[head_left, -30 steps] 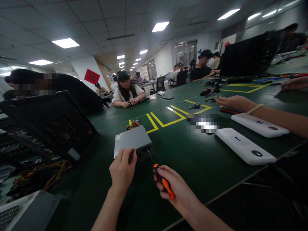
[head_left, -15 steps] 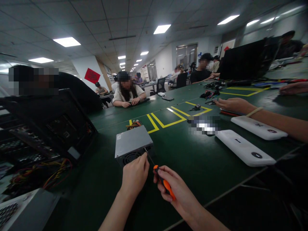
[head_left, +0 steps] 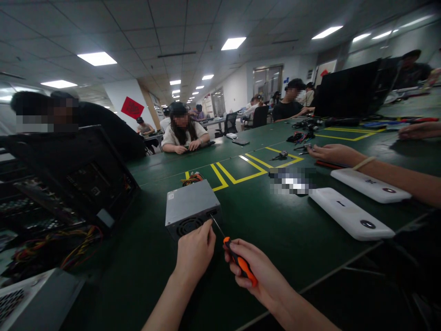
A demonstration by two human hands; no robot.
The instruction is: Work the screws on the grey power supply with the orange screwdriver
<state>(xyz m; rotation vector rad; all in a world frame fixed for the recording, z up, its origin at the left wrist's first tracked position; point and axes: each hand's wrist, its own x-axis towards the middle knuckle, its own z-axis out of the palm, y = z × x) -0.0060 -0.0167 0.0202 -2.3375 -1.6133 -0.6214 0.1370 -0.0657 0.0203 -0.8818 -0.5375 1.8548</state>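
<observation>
A grey computer power supply lies on the green table, its fan grille facing me and a bundle of coloured cables behind it. My right hand is wrapped around the orange and black handle of a screwdriver. The thin shaft slants up and left, its tip at the dark socket area on the unit's near face. My left hand is closed in front of that face, thumb and forefinger beside the screwdriver tip. What lies between those fingers is hidden.
On the left are an open black computer case, loose wires and a pale metal box. To the right lie two white devices and a co-worker's hand. Yellow tape marks the table beyond. Other people sit farther back.
Both my hands and the screwdriver have shifted slightly to the right. The tip has moved a little right along the power supply's near face; the unit looks almost unmoved.
</observation>
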